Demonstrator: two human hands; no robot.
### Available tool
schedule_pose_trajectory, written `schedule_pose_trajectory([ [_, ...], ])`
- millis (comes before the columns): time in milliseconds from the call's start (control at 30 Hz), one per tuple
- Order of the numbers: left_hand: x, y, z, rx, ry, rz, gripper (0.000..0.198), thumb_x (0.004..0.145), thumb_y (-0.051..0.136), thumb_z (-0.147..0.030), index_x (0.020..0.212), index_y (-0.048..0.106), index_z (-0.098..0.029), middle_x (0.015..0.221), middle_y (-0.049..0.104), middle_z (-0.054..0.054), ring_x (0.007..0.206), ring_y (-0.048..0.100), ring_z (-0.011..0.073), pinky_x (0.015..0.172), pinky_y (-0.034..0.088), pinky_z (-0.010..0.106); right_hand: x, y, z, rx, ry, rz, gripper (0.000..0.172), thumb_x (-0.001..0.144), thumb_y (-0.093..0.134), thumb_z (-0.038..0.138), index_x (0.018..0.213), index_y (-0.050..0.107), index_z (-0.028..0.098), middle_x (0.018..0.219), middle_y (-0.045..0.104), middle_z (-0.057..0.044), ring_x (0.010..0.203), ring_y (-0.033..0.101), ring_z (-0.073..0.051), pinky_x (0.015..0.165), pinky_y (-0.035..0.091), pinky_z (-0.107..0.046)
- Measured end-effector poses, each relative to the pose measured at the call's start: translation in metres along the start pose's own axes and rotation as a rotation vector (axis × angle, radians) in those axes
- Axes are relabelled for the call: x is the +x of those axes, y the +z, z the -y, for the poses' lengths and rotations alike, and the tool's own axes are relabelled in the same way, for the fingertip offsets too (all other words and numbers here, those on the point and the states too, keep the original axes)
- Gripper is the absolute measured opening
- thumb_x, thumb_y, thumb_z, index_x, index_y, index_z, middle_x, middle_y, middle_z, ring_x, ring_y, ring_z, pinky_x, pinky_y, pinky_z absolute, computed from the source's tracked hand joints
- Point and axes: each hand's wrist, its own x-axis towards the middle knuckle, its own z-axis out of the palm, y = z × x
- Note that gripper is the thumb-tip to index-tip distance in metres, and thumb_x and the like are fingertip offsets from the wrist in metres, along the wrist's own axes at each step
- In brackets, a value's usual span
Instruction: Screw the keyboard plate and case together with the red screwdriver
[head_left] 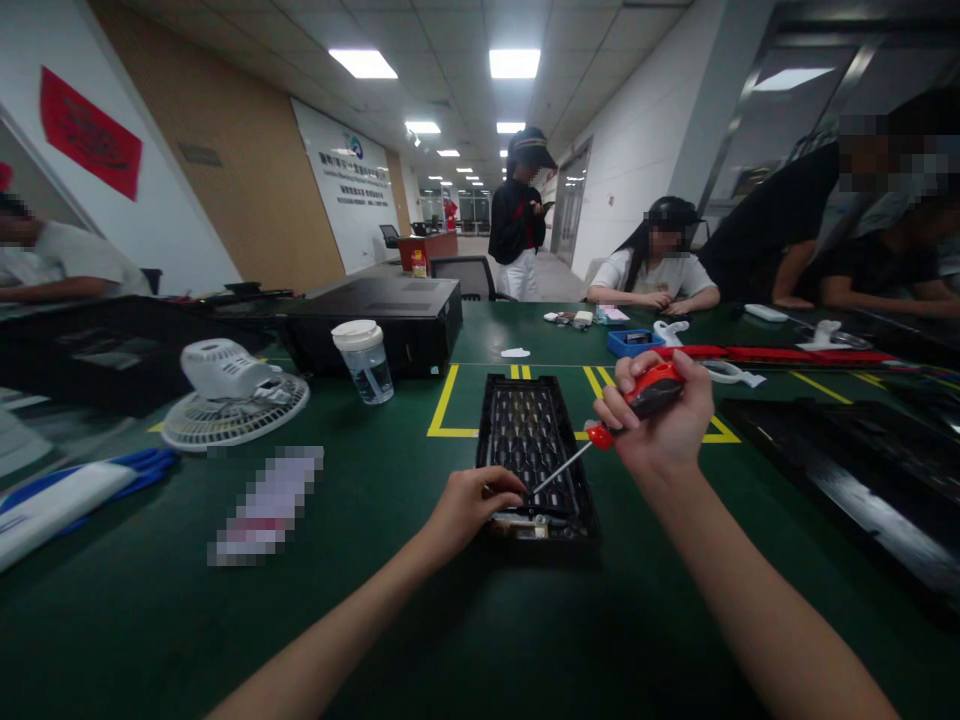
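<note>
A long black plastic case [487, 415] with rows of small rounded shapes inside lies on the green table in front of me. My right hand [667, 430] is wrapped round the red and black handle of a screwdriver [566, 468], above and right of the case. Its metal shaft slants down to the left, with the tip in the lower part of the case. Right by that tip, my left hand [465, 505] rests at the case's left edge, thumb and fingers drawn together. Anything between those fingers is too small to make out. Metal parts show at the case's near end.
To the left are a white fan [236, 410], a lidded clear cup [366, 362] and a large black box [375, 310]. A black panel [847, 470] lies at right, a blue tray [634, 343] farther back. Several people are around the table; one stands beyond it.
</note>
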Motion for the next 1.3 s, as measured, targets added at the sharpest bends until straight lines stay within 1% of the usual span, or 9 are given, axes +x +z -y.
schedule_pose_trajectory([
  [100, -0.004, 0.004, 0.001, -0.11, -0.029, -0.001, 0.016, 0.071, 0.064, -0.028, 0.084, 0.066, -0.02, 0.084, 0.067, 0.0, 0.079, 0.062, 0.013, 0.074, 0.048, 0.025, 0.0, 0.0, 0.001, -0.003, -0.012, 0.007, 0.03, 0.076, 0.046, 0.043, 0.061, 0.047, 0.017, 0.054, 0.044, 0.005, 0.029, 0.034, -0.004, 0.032, 0.027, -0.019],
  [233, -0.006, 0.008, 0.001, -0.276, -0.073, 0.01, 0.018, 0.067, 0.067, -0.027, 0.082, 0.064, -0.017, 0.081, 0.065, 0.0, 0.074, 0.061, 0.0123, 0.069, 0.048, 0.025, -0.001, 0.001, 0.002, 0.005, -0.008, 0.042, 0.031, 0.076, 0.045, 0.043, 0.06, 0.046, 0.017, 0.054, 0.044, 0.005, 0.028, 0.034, -0.004, 0.031, 0.027, -0.019],
  [333, -0.007, 0.01, 0.0, -0.395, -0.113, 0.021, 0.017, 0.066, 0.067, -0.023, 0.08, 0.062, -0.015, 0.078, 0.064, 0.0, 0.071, 0.06, 0.0107, 0.066, 0.048, 0.023, -0.002, 0.002, 0.004, 0.012, -0.005, 0.077, 0.031, 0.076, 0.044, 0.044, 0.06, 0.044, 0.018, 0.052, 0.043, 0.006, 0.026, 0.032, -0.004, 0.029, 0.025, -0.019],
  [467, -0.008, 0.011, -0.002, -0.496, -0.155, 0.035, 0.014, 0.067, 0.065, -0.019, 0.08, 0.062, -0.015, 0.075, 0.063, -0.002, 0.067, 0.058, 0.0089, 0.064, 0.047, 0.021, -0.003, 0.004, 0.007, 0.009, -0.001, 0.106, 0.031, 0.075, 0.044, 0.045, 0.06, 0.042, 0.019, 0.05, 0.042, 0.006, 0.024, 0.031, -0.004, 0.027, 0.022, -0.018],
  [600, -0.009, 0.012, -0.003, -0.529, -0.155, 0.032, 0.014, 0.067, 0.065, -0.019, 0.08, 0.063, -0.015, 0.073, 0.063, -0.002, 0.065, 0.058, 0.008, 0.062, 0.046, 0.02, -0.005, 0.006, 0.009, -0.01, 0.014, 0.127, 0.032, 0.075, 0.043, 0.047, 0.059, 0.041, 0.019, 0.049, 0.04, 0.007, 0.024, 0.029, -0.004, 0.026, 0.022, -0.017],
  [800, -0.01, 0.012, -0.004, -0.518, -0.163, 0.032, 0.014, 0.067, 0.065, -0.019, 0.081, 0.063, -0.016, 0.078, 0.066, -0.001, 0.07, 0.06, 0.0097, 0.067, 0.048, 0.022, -0.007, 0.008, 0.01, -0.035, 0.02, 0.135, 0.032, 0.074, 0.043, 0.049, 0.06, 0.04, 0.02, 0.048, 0.039, 0.008, 0.023, 0.028, -0.003, 0.025, 0.023, -0.017],
  [933, -0.011, 0.012, -0.006, -0.54, -0.171, 0.036, 0.014, 0.067, 0.065, -0.017, 0.081, 0.063, -0.016, 0.077, 0.066, -0.002, 0.07, 0.061, 0.0095, 0.067, 0.049, 0.022, -0.007, 0.008, 0.011, -0.037, 0.021, 0.146, 0.032, 0.075, 0.042, 0.048, 0.06, 0.039, 0.02, 0.048, 0.039, 0.008, 0.023, 0.028, -0.003, 0.025, 0.022, -0.017],
  [1167, -0.013, 0.01, -0.007, -0.513, -0.169, 0.03, 0.013, 0.069, 0.065, -0.019, 0.081, 0.066, -0.016, 0.083, 0.068, 0.0, 0.074, 0.062, 0.0108, 0.071, 0.049, 0.025, -0.008, 0.01, 0.012, -0.034, 0.017, 0.168, 0.032, 0.075, 0.039, 0.048, 0.059, 0.039, 0.02, 0.047, 0.04, 0.008, 0.022, 0.028, -0.003, 0.025, 0.022, -0.017],
  [1300, -0.012, 0.011, -0.008, -0.587, -0.18, 0.029, 0.02, 0.065, 0.068, -0.018, 0.084, 0.061, -0.016, 0.076, 0.066, -0.002, 0.071, 0.063, 0.0105, 0.068, 0.049, 0.023, -0.009, 0.012, 0.013, -0.041, 0.023, 0.181, 0.033, 0.075, 0.04, 0.049, 0.059, 0.04, 0.02, 0.047, 0.039, 0.008, 0.022, 0.028, -0.002, 0.025, 0.021, -0.016],
])
